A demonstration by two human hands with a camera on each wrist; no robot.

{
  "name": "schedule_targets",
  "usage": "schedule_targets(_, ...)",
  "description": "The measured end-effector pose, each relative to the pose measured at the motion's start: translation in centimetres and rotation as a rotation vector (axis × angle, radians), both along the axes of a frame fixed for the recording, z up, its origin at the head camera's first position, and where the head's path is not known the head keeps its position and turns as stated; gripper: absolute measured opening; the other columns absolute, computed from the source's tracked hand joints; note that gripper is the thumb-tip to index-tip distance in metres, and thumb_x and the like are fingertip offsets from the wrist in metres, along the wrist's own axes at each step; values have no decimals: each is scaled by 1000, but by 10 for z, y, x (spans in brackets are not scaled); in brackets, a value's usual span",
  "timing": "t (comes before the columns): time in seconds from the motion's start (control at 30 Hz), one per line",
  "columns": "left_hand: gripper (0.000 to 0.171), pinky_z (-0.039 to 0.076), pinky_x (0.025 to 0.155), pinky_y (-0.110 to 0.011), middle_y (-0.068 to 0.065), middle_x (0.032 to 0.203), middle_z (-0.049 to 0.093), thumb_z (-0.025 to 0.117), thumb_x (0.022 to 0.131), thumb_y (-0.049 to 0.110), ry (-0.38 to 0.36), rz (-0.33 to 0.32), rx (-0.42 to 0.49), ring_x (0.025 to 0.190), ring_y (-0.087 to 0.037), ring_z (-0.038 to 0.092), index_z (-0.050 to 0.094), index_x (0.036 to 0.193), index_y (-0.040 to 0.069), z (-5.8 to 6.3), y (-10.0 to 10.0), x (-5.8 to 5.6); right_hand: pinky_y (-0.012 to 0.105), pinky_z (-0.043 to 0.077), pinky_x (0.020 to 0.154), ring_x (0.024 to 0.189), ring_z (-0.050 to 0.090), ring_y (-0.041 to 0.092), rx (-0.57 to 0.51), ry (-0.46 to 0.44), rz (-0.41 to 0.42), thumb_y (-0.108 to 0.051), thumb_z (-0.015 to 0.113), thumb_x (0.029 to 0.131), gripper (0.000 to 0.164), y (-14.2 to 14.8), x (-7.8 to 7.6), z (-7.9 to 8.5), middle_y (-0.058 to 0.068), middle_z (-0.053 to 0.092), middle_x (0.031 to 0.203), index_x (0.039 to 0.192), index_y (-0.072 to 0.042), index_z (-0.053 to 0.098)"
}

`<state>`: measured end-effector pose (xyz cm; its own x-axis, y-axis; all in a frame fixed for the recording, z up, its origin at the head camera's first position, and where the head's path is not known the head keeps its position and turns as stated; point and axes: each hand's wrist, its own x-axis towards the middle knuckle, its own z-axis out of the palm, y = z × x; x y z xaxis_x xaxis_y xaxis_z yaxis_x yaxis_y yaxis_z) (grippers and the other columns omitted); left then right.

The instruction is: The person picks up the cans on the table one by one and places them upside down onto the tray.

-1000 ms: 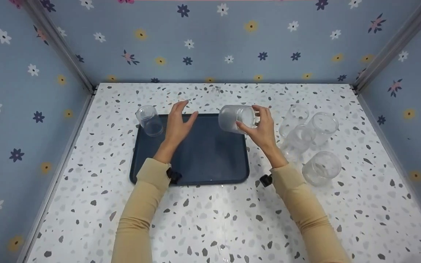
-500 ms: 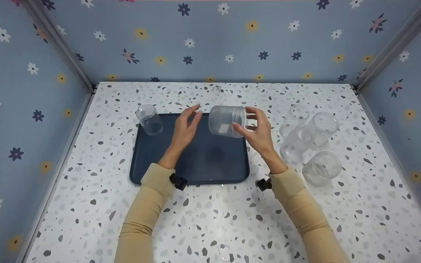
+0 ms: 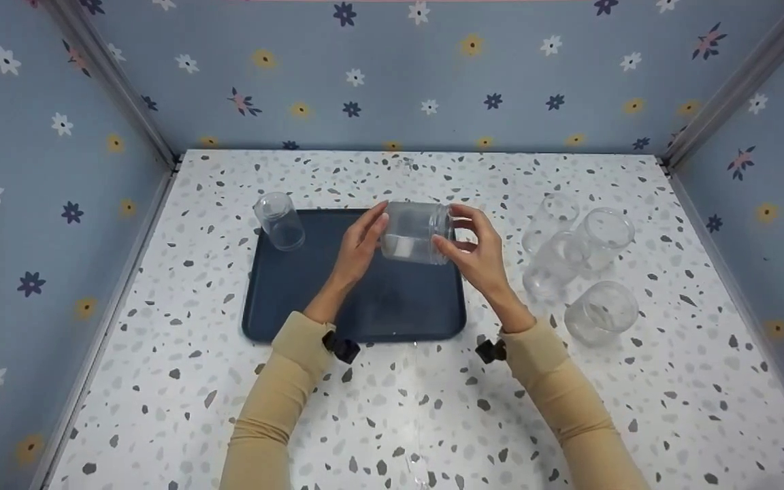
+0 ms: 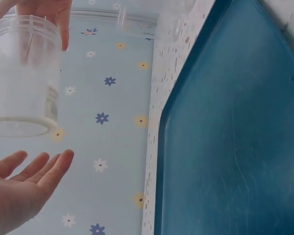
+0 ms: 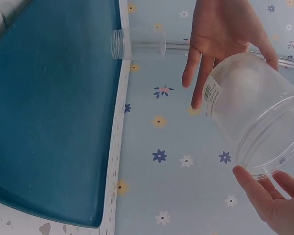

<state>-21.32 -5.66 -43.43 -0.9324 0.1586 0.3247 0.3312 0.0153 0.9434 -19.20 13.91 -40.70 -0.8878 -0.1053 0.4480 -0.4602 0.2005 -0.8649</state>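
A clear plastic jar (image 3: 414,231) is held on its side above the dark blue tray (image 3: 365,306). My right hand (image 3: 477,252) grips it by the threaded mouth end, fingers and thumb around the rim. Beside the jar's base is my left hand (image 3: 359,246), its fingers extended; the left wrist view shows a gap between the left fingers (image 4: 51,171) and the base. A small printed label (image 5: 212,95) sits on the jar's wall near its base. Another clear jar (image 3: 280,221) stands upside down at the tray's far left corner.
Several more clear jars stand grouped on the right of the speckled table, including a wide jar (image 3: 601,313) nearest the front. Flower-patterned walls (image 3: 392,82) enclose the table at the back and both sides.
My right hand has carried the jar left, over the tray. My left hand has moved right, up to the jar's base. The other jars have not moved.
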Motion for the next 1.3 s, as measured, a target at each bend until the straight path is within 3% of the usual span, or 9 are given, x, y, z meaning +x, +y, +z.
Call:
schedule_targets(0.1, 45, 43, 75, -28, -25, 129, 41, 40, 93, 15, 11, -28, 34, 105, -23, 46, 36, 130, -11, -11, 0, -5, 42, 50, 70, 96, 51, 39, -12, 9, 19, 3, 66, 75, 49, 0, 1, -1, 27, 48, 112, 117, 15, 45)
schedule_targets(0.17, 55, 41, 80, -29, -24, 130, 40, 43, 93, 30, 21, -36, 54, 108, -23, 44, 36, 130, -10, -19, 1, -8, 40, 50, 70, 96, 51, 38, -18, 16, 29, 3, 65, 75, 49, -1, 1, -2, 27, 48, 112, 118, 15, 45)
schedule_targets(0.27, 80, 38, 88, -31, -23, 131, 38, 46, 84, 55, 19, -46, 79, 112, -23, 43, 35, 130, -10, -22, 3, -9, 39, 50, 70, 96, 52, 36, -25, 19, 36, 4, 65, 76, 48, -1, 2, -2, 26, 49, 112, 118, 14, 45)
schedule_targets(0.37, 92, 41, 85, -33, -23, 127, 43, 48, 77, 65, -7, -63, 116, 107, -23, 46, 35, 131, -9, -21, 4, -7, 40, 50, 70, 96, 52, 34, -32, 8, 42, 5, 64, 76, 47, -2, 3, -2, 25, 49, 112, 118, 14, 45)
schedule_targets(0.53, 86, 47, 70, -34, -19, 113, 50, 53, 76, 61, -85, -94, 190, 94, -22, 52, 38, 130, -4, -19, 5, -3, 40, 49, 70, 97, 52, 29, -42, -18, 45, 6, 62, 77, 46, -2, 4, -4, 24, 49, 113, 119, 13, 44)
schedule_targets(0.73, 57, 47, 72, -34, -15, 116, 50, 52, 85, 32, -137, -116, 252, 98, -22, 51, 39, 129, -2, -16, 6, -1, 27, 49, 70, 99, 50, 29, -93, -45, 73, 8, 59, 78, 45, -1, 1, -6, 25, 47, 115, 119, 14, 43)
schedule_targets(0.87, 46, 48, 72, -34, -14, 116, 51, 48, 87, 19, -146, -100, 256, 98, -22, 51, 41, 129, -1, -14, 6, 1, 23, 48, 69, 98, 50, 27, -102, -59, 88, 8, 57, 79, 44, 0, -1, -7, 25, 47, 115, 120, 14, 42)
schedule_targets(1.07, 47, 48, 71, -32, -15, 112, 52, 49, 86, 18, -135, -58, 250, 95, -21, 52, 42, 127, -3, -14, 6, 0, 26, 48, 71, 101, 50, 24, -97, -89, 123, 7, 57, 81, 46, 1, -4, -8, 24, 46, 119, 123, 13, 41)
schedule_targets(1.3, 55, 48, 70, -31, -15, 111, 52, 54, 81, 24, -127, 5, 242, 93, -20, 52, 43, 127, -4, -13, 3, -2, 28, 47, 75, 107, 48, 30, -27, -99, 160, 6, 56, 83, 47, 4, -6, -5, 24, 44, 124, 126, 11, 39)
